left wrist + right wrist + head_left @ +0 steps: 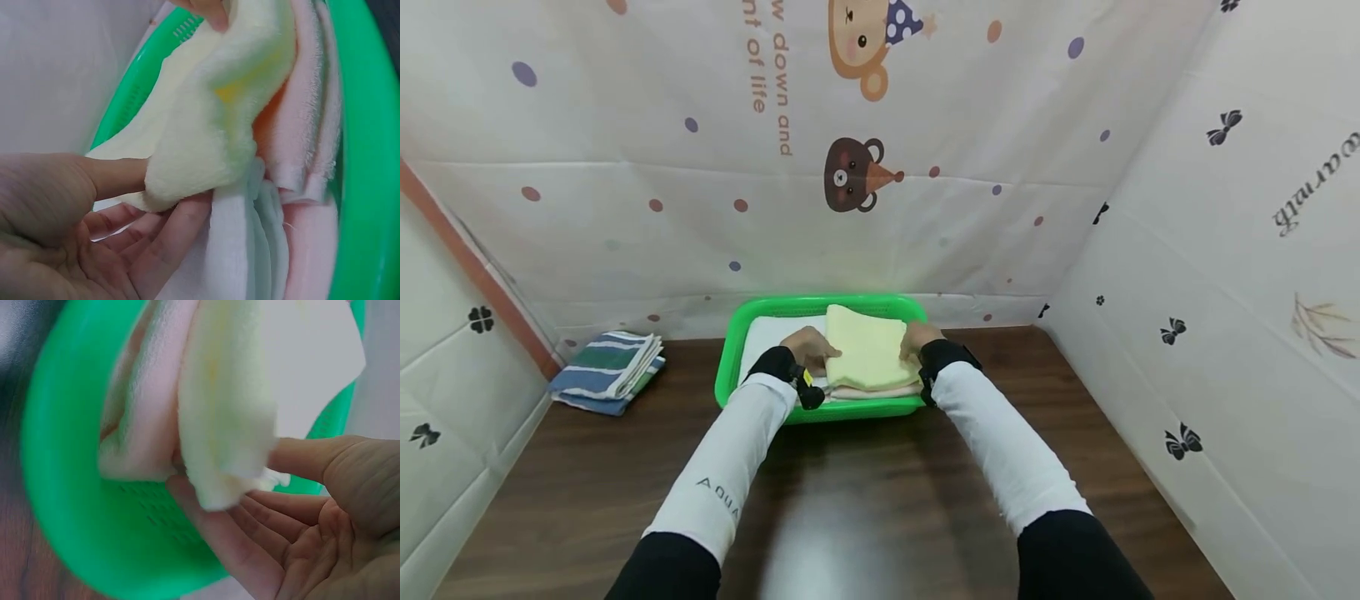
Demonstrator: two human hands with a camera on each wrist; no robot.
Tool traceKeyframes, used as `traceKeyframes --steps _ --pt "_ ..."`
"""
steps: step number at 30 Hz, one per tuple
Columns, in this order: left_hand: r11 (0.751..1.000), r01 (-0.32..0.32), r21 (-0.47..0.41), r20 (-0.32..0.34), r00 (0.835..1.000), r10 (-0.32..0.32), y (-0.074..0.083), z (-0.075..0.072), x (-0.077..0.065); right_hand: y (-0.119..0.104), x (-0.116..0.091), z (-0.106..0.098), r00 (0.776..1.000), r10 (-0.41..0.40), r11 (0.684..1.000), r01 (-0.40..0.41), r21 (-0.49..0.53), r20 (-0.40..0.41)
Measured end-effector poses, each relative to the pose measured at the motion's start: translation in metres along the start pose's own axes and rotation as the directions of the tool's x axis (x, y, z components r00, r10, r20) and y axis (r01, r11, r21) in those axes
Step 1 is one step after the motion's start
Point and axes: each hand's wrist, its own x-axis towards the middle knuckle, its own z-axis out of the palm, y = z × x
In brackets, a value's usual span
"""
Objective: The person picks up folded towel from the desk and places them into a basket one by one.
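Note:
A folded pale yellow towel (865, 348) lies over the right half of the green basket (752, 312). My left hand (808, 348) pinches its left edge, thumb on top and fingers beneath, as the left wrist view shows. At the opposite edge my right hand (917, 337) grips the same towel (231, 425) between thumb and fingers. Under the yellow towel is a folded pink towel (153, 406). Folded white towels (234, 244) fill the basket's left part, beside and below my left hand.
On the brown wooden table (865, 508), a stack of striped blue, green and white towels (610, 371) sits left of the basket. A printed white curtain (662, 225) rises right behind the basket, and a white side panel (1210, 333) stands at the right.

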Motion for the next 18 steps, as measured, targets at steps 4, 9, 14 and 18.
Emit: traceKeyframes --steps 4,9,14,18 --pt "0.998 -0.010 -0.055 -0.049 0.999 0.007 0.001 -0.006 -0.003 -0.025 -0.055 -0.026 0.998 0.038 0.988 -0.046 0.145 0.057" --pt "0.989 -0.027 -0.143 -0.038 0.999 0.022 0.008 -0.027 -0.017 0.009 -0.025 -0.024 0.995 -0.061 0.927 0.028 0.375 0.075" --pt "0.996 -0.081 -0.030 -0.072 0.994 0.079 0.004 -0.078 -0.042 0.054 -0.012 -0.027 0.993 -0.112 0.899 0.110 0.423 -0.020" --pt "0.981 -0.164 0.103 -0.124 0.977 0.176 -0.019 -0.126 -0.061 0.055 -0.073 -0.047 0.995 -0.027 0.924 0.063 0.378 -0.099"
